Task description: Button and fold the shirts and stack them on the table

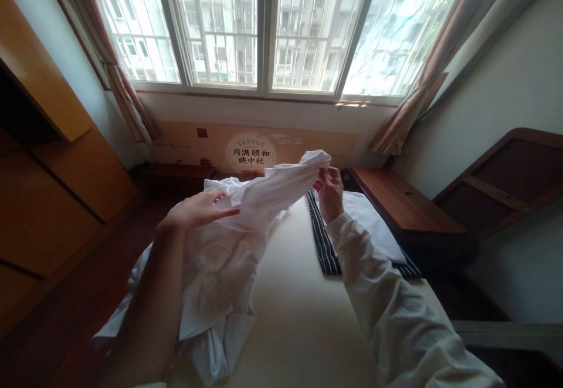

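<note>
A crumpled white garment (pixel 220 271) lies in a loose heap along the left side of the pale table (pixel 299 306). One length of it is lifted and stretched up to the right. My right hand (pixel 329 191) pinches the raised end between thumb and fingers. At the near left of that lifted part, my left hand (pixel 200 207) rests against the fabric, its thumb stretched out and apart from the fingers. Some of its fingertips are hidden in the folds.
Right of my hands, a folded white cloth (pixel 369 224) lies on a black-and-white striped cloth (pixel 323 247). A brown wooden cabinet (pixel 409 200) stands beyond it. A printed cardboard panel (pixel 185 147) leans below the barred window (pixel 229 30). Wooden cupboards (pixel 53 218) line the left.
</note>
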Demonstrator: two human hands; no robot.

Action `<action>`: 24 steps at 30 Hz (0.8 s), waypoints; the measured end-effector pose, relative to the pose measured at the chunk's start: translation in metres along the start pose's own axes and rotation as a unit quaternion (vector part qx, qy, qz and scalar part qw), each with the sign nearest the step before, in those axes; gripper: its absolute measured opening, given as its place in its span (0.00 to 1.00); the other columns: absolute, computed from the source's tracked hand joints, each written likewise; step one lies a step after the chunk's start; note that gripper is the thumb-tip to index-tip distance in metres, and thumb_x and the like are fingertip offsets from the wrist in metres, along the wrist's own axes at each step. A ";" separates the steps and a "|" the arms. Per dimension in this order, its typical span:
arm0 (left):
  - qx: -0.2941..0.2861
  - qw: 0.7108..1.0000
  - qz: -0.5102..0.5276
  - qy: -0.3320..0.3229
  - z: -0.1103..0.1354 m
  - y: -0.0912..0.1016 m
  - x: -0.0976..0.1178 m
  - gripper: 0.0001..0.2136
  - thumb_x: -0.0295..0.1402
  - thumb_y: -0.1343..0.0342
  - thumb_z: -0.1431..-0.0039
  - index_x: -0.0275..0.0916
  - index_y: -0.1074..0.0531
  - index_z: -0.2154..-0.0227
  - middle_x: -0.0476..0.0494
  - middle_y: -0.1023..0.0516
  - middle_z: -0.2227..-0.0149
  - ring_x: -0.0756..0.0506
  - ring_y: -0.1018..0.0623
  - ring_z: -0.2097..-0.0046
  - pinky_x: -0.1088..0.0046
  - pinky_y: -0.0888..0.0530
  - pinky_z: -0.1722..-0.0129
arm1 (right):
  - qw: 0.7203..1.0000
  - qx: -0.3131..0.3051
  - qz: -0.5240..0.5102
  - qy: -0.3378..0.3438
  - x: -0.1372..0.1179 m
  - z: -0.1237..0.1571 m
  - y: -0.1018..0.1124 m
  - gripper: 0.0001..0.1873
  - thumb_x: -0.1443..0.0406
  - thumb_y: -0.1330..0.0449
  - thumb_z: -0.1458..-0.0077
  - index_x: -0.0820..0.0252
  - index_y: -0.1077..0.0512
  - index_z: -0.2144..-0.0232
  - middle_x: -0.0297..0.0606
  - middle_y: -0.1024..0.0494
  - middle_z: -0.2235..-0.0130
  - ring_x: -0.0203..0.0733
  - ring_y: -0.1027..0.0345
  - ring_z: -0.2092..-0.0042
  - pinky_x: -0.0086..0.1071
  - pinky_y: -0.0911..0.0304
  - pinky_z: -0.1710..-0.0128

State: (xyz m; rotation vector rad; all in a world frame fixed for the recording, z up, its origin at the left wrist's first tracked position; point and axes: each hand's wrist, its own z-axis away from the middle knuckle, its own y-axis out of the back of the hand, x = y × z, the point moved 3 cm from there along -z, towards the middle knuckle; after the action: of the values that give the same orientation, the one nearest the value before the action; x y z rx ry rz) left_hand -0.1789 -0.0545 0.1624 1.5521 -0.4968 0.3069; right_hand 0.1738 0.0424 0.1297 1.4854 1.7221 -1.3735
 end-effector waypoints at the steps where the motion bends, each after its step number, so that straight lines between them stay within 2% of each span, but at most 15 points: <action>1: -0.021 1.000 0.003 -0.006 -0.002 -0.006 -0.001 0.33 0.65 0.38 0.51 0.45 0.19 0.50 0.42 0.16 0.49 0.35 0.18 0.49 0.68 0.25 0.50 | 0.999 0.021 0.010 0.026 -0.008 -0.008 0.012 0.26 0.42 0.30 0.49 0.50 0.36 0.63 0.28 0.25 0.67 0.36 0.28 0.68 0.30 0.31 0.66; 5: -0.136 0.989 0.033 -0.042 -0.009 -0.031 0.005 0.31 0.63 0.40 0.46 0.43 0.19 0.52 0.41 0.15 0.53 0.37 0.18 0.54 0.69 0.25 0.54 | 0.983 0.069 0.113 0.124 -0.036 -0.034 0.048 0.24 0.42 0.35 0.43 0.51 0.34 0.60 0.29 0.27 0.67 0.36 0.31 0.68 0.29 0.34 0.69; 8: -0.206 0.973 0.063 -0.076 -0.013 -0.048 0.013 0.26 0.60 0.40 0.44 0.43 0.18 0.56 0.43 0.15 0.58 0.39 0.18 0.56 0.70 0.26 0.58 | 0.966 0.036 0.214 0.141 -0.034 -0.042 0.059 0.25 0.42 0.36 0.43 0.53 0.31 0.57 0.33 0.24 0.66 0.40 0.28 0.64 0.32 0.31 0.65; 12: -0.247 0.964 0.058 -0.083 -0.017 -0.059 0.014 0.21 0.54 0.38 0.45 0.41 0.16 0.63 0.44 0.15 0.64 0.40 0.20 0.61 0.71 0.29 0.63 | 0.944 -0.026 0.324 0.061 -0.001 -0.037 0.076 0.26 0.47 0.33 0.48 0.56 0.30 0.55 0.39 0.20 0.61 0.46 0.25 0.60 0.40 0.27 0.59; 16: -0.233 0.967 0.059 -0.083 -0.014 -0.054 0.015 0.23 0.56 0.40 0.43 0.40 0.16 0.65 0.44 0.17 0.66 0.42 0.23 0.64 0.71 0.32 0.67 | 0.903 -0.013 0.428 -0.028 0.032 -0.019 0.108 0.19 0.53 0.34 0.49 0.55 0.29 0.58 0.38 0.20 0.65 0.46 0.25 0.65 0.43 0.26 0.57; 19: -0.256 0.961 0.080 -0.070 -0.010 -0.050 0.017 0.22 0.55 0.36 0.47 0.42 0.16 0.60 0.45 0.16 0.64 0.43 0.21 0.63 0.73 0.31 0.67 | 0.885 0.014 0.461 -0.057 0.043 -0.006 0.128 0.24 0.53 0.34 0.48 0.55 0.31 0.52 0.40 0.19 0.62 0.49 0.24 0.63 0.47 0.26 0.53; 21: -0.271 0.956 0.086 -0.069 -0.010 -0.050 0.015 0.20 0.51 0.32 0.50 0.44 0.16 0.59 0.46 0.16 0.64 0.42 0.20 0.61 0.74 0.29 0.66 | 0.883 0.033 0.468 -0.028 0.041 -0.001 0.134 0.30 0.53 0.35 0.48 0.59 0.33 0.46 0.50 0.21 0.52 0.53 0.23 0.56 0.49 0.26 0.50; 22: -0.271 0.956 0.089 -0.072 -0.010 -0.051 0.013 0.19 0.50 0.32 0.50 0.43 0.15 0.60 0.46 0.16 0.64 0.42 0.20 0.61 0.74 0.29 0.66 | 0.879 0.032 0.475 0.009 0.037 0.000 0.133 0.33 0.53 0.36 0.47 0.61 0.34 0.42 0.55 0.24 0.46 0.56 0.24 0.51 0.50 0.27 0.48; 24: -0.255 0.958 0.103 -0.085 -0.013 -0.051 0.008 0.17 0.48 0.33 0.49 0.43 0.15 0.62 0.45 0.15 0.65 0.42 0.19 0.61 0.73 0.26 0.64 | 0.859 -0.020 0.498 0.118 0.026 0.002 0.125 0.37 0.58 0.38 0.46 0.63 0.37 0.36 0.59 0.32 0.35 0.59 0.32 0.39 0.52 0.33 0.39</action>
State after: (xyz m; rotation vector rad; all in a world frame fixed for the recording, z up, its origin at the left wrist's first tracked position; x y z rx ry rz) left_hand -0.1453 -0.0430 0.1224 1.0287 -0.8061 0.1843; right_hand 0.2804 0.0403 0.0602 2.1171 0.7833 -0.5969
